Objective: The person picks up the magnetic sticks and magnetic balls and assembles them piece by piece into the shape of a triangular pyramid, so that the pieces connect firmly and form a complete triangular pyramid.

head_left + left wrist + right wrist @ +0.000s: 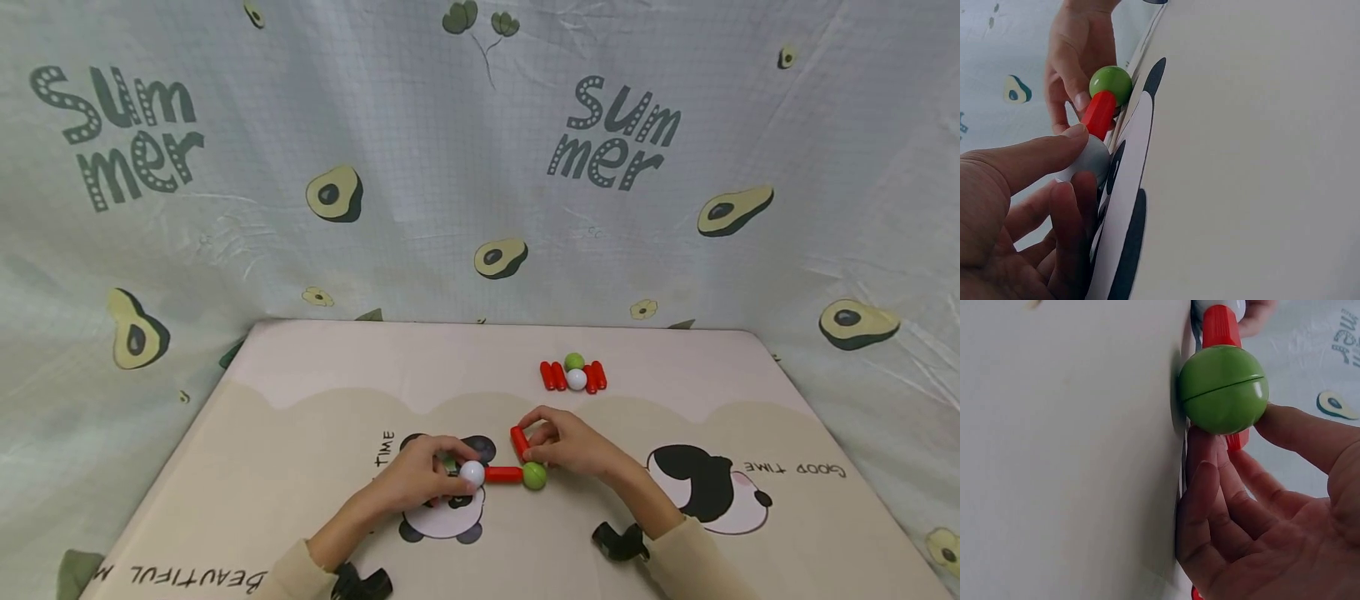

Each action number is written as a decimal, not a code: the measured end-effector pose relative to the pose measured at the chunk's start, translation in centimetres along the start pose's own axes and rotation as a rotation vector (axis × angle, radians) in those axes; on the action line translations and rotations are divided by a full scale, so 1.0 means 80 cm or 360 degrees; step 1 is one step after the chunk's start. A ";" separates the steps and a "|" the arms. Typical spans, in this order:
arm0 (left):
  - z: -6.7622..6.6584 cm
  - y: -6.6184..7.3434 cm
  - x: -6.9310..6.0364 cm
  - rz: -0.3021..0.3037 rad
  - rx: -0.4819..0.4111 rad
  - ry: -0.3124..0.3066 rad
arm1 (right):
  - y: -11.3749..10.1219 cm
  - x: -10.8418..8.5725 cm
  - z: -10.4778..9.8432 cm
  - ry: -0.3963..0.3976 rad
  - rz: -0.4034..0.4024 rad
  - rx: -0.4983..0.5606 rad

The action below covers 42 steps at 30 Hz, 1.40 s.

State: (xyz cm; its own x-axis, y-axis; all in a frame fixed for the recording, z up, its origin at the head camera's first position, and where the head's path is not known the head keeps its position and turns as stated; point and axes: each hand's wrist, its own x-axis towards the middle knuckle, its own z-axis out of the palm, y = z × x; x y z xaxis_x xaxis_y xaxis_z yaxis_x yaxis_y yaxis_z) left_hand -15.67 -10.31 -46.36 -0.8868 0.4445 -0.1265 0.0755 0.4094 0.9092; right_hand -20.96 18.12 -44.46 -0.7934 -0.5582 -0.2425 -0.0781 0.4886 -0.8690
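Observation:
My left hand [416, 477] pinches a white ball [472, 473] between thumb and fingers, over a printed panda. From that ball a red rod [503, 475] runs across to a green ball [534, 476], the three in one line. My right hand [576, 446] holds a second red rod [520, 443], which slants away from the near end by the green ball. In the right wrist view the green ball [1224, 390] hides most of this rod [1237, 440], so whether the two are joined cannot be told. The left wrist view shows the thumb on the white ball [1091, 157].
Farther back on the table [322, 358] lie another green ball [574, 361], a white ball [576, 380] and several red rods [552, 376], grouped together. A patterned cloth [420, 167] hangs behind the table. Black devices [619, 542] sit at both wrists.

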 end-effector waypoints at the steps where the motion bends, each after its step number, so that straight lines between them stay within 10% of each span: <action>1: 0.000 0.000 0.000 -0.0002 0.0006 0.0002 | 0.000 0.000 0.000 -0.0007 -0.0010 -0.0002; 42: 0.002 -0.003 0.000 -0.0006 -0.0036 0.0049 | 0.002 0.001 0.004 0.0024 -0.0007 -0.0076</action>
State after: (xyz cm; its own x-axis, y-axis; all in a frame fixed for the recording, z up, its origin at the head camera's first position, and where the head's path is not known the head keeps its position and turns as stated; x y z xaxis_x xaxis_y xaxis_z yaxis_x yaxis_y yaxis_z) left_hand -15.62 -10.26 -46.64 -0.9007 0.4181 -0.1180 0.0621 0.3929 0.9175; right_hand -20.84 17.93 -44.76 -0.8021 -0.5504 -0.2318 -0.1102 0.5178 -0.8484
